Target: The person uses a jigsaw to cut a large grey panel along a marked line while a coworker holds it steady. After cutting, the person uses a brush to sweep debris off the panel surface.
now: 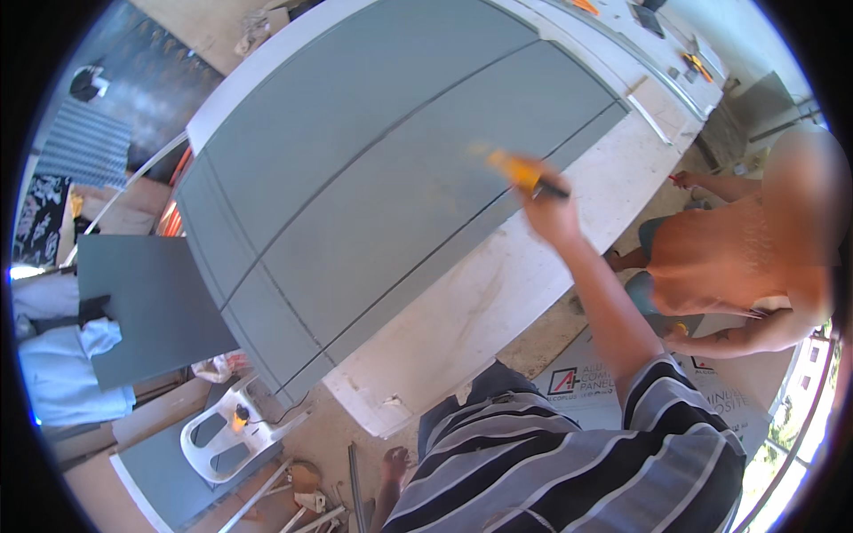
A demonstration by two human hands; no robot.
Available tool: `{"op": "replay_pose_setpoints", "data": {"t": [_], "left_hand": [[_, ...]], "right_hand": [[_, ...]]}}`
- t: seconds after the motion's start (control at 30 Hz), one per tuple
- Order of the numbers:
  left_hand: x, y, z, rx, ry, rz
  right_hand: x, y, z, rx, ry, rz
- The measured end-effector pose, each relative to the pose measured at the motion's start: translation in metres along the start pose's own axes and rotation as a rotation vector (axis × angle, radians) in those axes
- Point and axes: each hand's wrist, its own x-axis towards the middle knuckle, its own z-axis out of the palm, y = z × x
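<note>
A large grey panel [355,107] with dark grooves across it lies on a pale, stained tabletop [462,311]. Above the panel's near right part, my right hand [551,218] is closed around a yellow-and-black hand tool [524,173]. Motion smears the tool's tip, so its exact kind and whether it touches the panel cannot be made out. My left hand [397,462] hangs low by my side, away from the table. Its fingers look loosely bent and apart, with nothing visible in them.
A co-worker in an orange shirt [711,258] is at the right of the table. A white plastic chair [222,435] with a corded yellow tool [240,416] stands lower left, near scraps on the floor. Another yellow-and-black tool [697,67] and metal strips lie at the far right.
</note>
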Motion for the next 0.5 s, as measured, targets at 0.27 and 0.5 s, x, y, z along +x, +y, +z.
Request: {"op": "replay_pose_setpoints", "data": {"t": [0.27, 0.5], "left_hand": [[0.016, -0.008, -0.011, 0.022, 0.000, -0.168], [0.003, -0.055, -0.063, -0.072, 0.080, -0.125]], "right_hand": [[-0.197, -0.108, 0.179, 0.354, -1.320, -0.169], [-0.004, -0.063, 0.180, -0.001, -0.183, -0.036]]}}
